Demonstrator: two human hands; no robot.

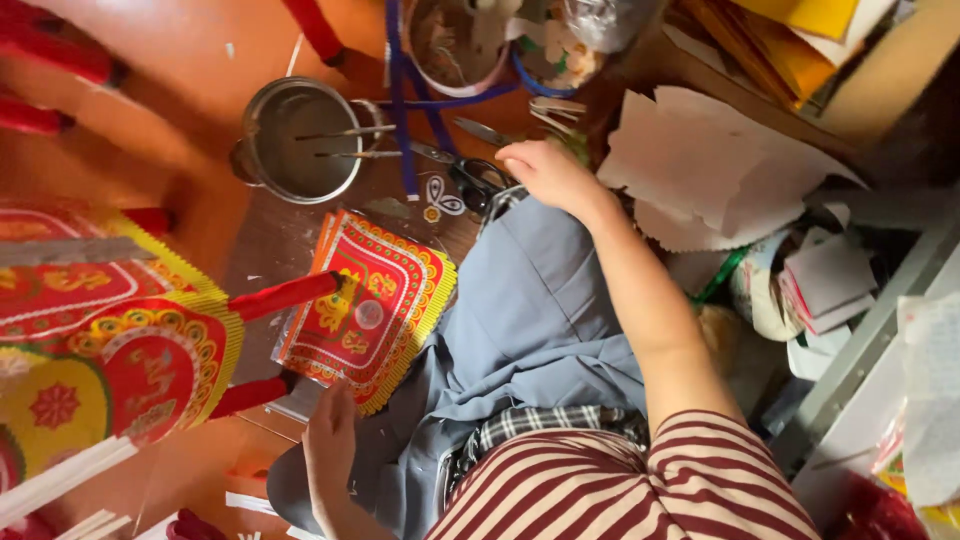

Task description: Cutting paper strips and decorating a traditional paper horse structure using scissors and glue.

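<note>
Left hand (330,440) flat open on red paper stack (365,310); right hand (548,175) fingers hidden near scissors (470,175), grip unclear

We see red paper sheets (365,308) with yellow ornament and fringed yellow edge, grey-blue trousers (525,320), maroon-and-white striped shirt (600,485), black-white plaid cloth (540,422), silver metal pot (295,140), white paper scraps (705,165).

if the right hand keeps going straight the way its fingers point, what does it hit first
Most likely the black-handled scissors: the right hand points its fingers toward them and already seems to touch the handles. Beyond lie the blue strap and the metal pot. Depth is unclear.
</note>
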